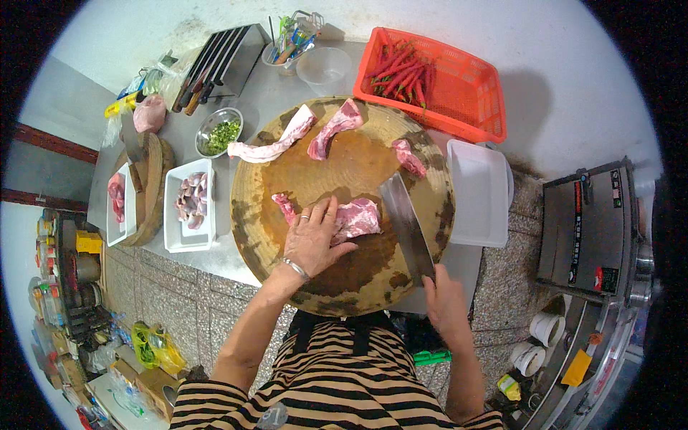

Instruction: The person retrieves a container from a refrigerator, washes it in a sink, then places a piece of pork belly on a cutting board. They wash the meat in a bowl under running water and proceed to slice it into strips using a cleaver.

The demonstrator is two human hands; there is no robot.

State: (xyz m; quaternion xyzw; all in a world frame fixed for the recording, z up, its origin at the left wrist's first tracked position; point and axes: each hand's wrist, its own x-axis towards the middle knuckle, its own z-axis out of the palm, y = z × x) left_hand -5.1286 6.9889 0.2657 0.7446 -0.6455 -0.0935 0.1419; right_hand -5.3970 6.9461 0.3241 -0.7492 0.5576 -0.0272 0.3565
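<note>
My left hand [314,236] rests with its fingers spread on a slab of raw meat [357,220], pressing it to the round wooden chopping block [344,172]. A small meat strip [282,204] pokes out by its fingertips. My right hand [445,295] grips the handle of a cleaver [407,226], whose broad blade lies over the block to the right of the slab, apart from it. Towards the block's far side are a long pale strip of meat [277,141], a reddish piece of meat [334,129] and a smaller piece [409,158].
A red plastic basket [462,70] of chilies stands behind the block. An empty white tray [478,193] adjoins its right side. Left are a bowl of chopped greens [220,133], a tray of meat pieces [189,244], a knife rack [236,59] and a second block [156,183] bearing another cleaver.
</note>
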